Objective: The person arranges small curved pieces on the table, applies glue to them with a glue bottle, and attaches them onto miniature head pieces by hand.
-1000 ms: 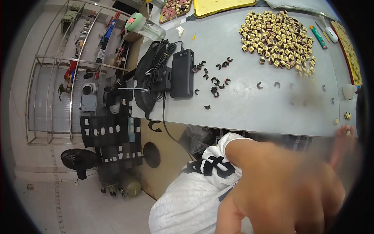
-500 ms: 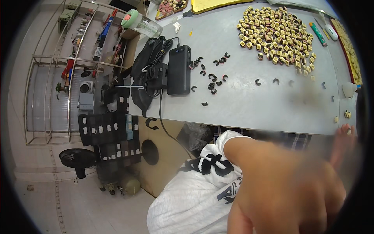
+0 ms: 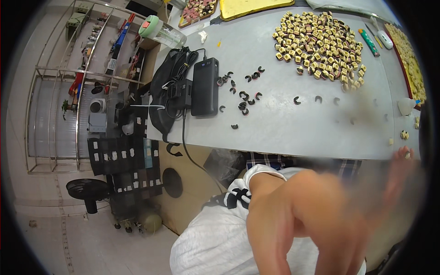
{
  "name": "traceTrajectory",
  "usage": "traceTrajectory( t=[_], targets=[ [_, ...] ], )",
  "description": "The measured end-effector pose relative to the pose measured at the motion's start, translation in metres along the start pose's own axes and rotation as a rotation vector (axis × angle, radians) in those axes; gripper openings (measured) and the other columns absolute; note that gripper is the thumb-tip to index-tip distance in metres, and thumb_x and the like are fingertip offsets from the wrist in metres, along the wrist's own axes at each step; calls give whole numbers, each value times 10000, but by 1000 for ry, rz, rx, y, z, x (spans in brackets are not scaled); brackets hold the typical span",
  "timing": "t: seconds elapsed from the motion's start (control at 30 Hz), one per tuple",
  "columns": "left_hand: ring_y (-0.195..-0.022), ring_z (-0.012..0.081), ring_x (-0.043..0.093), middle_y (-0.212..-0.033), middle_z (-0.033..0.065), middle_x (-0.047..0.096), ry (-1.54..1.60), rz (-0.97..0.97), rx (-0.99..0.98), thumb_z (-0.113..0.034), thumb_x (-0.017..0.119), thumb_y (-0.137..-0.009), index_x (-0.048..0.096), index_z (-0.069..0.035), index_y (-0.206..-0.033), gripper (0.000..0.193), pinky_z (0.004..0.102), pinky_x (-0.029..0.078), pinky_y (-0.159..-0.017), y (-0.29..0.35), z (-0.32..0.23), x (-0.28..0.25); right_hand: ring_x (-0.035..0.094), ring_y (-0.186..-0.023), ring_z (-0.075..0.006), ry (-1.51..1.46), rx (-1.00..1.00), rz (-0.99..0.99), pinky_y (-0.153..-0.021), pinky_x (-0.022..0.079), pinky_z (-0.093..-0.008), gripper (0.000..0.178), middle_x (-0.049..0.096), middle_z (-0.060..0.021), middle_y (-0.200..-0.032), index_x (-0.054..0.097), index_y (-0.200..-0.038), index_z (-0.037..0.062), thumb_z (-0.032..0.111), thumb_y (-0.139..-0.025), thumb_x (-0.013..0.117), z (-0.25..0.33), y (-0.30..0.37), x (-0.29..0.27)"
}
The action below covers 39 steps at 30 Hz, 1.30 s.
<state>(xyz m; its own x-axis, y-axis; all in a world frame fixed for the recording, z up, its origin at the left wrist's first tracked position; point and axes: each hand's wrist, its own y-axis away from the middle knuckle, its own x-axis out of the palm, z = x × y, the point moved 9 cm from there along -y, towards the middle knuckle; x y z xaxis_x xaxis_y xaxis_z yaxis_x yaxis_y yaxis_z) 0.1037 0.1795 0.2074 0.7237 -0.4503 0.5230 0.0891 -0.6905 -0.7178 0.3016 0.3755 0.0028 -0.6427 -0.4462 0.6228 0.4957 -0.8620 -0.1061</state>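
Very large in the foreground, my left hand [image 3: 316, 211] is raised from a white sleeve, its back toward me. Its thumb and fingers are spread apart and run off the lower edge, and I see nothing held between them. At the far right, my right hand [image 3: 401, 159] is by the table's front edge, partly blurred. Its fingertips pinch a small pale piece [image 3: 407, 156]. Just beyond it on the table is a small cream-and-black piece [image 3: 404, 134]. A small cream block [image 3: 391, 142] lies to its left.
The grey table [image 3: 275, 128] bears a pile of cream-and-black pieces [image 3: 318, 46], scattered black C-shaped pieces [image 3: 243, 105], a black power bank [image 3: 205, 87] with cables, and a bottle [image 3: 162, 32]. A white cup [image 3: 406, 106] and yellow tray [image 3: 256, 7] stand farther off. A fan [image 3: 89, 189] is at left.
My left hand has turned, its thumb and fingers now pointing down and apart. The view has shifted slightly. My right hand stays by the table edge.
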Motion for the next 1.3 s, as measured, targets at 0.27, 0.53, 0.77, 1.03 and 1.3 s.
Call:
traceTrajectory(
  t=[0.27, 0.53, 0.77, 1.03, 1.3],
  targets=[
    [-593, 177, 595, -813, 104, 584, 38, -36, 13, 99, 660, -640, 471, 12, -946, 370, 311, 480, -692, 3, 11, -5, 389, -1063, -207, -2, 8, 73, -954, 314, -344, 384, 445, -141, -1176, 402, -1255, -91, 150, -960, 443, 4, 2, -19],
    [-599, 177, 600, -812, 109, 586, 36, -87, 29, 106, 661, -633, 455, 16, -969, 405, 304, 483, -679, 6, 7, -11, 391, -1069, -209, -27, 32, 125, -956, 315, -345, 380, 449, -142, -1182, 407, -1247, -91, 150, -956, 447, -6, -5, -28],
    [-604, 176, 604, -812, 112, 587, 46, -111, 45, 112, 662, -626, 441, 19, -989, 435, 298, 485, -667, 8, 3, -11, 391, -1064, -210, -41, 13, 93, -951, 317, -345, 375, 450, -144, -1181, 410, -1242, -95, 143, -954, 450, -2, 1, -22],
    [-609, 176, 609, -812, 116, 588, 45, -147, 66, 119, 664, -619, 425, 22, -1012, 470, 291, 488, -653, 11, 11, -14, 392, -1059, -211, -65, 3, 64, -946, 320, -346, 371, 451, -146, -1179, 415, -1236, -100, 135, -952, 452, -5, 1, -19],
    [-615, 176, 613, -811, 120, 589, 50, -180, 88, 126, 665, -611, 409, 26, -1035, 505, 284, 491, -640, 11, 7, -20, 393, -1054, -212, -83, -13, 33, -940, 323, -347, 366, 453, -148, -1177, 419, -1230, -106, 127, -949, 455, -5, -1, -17]
  ],
)
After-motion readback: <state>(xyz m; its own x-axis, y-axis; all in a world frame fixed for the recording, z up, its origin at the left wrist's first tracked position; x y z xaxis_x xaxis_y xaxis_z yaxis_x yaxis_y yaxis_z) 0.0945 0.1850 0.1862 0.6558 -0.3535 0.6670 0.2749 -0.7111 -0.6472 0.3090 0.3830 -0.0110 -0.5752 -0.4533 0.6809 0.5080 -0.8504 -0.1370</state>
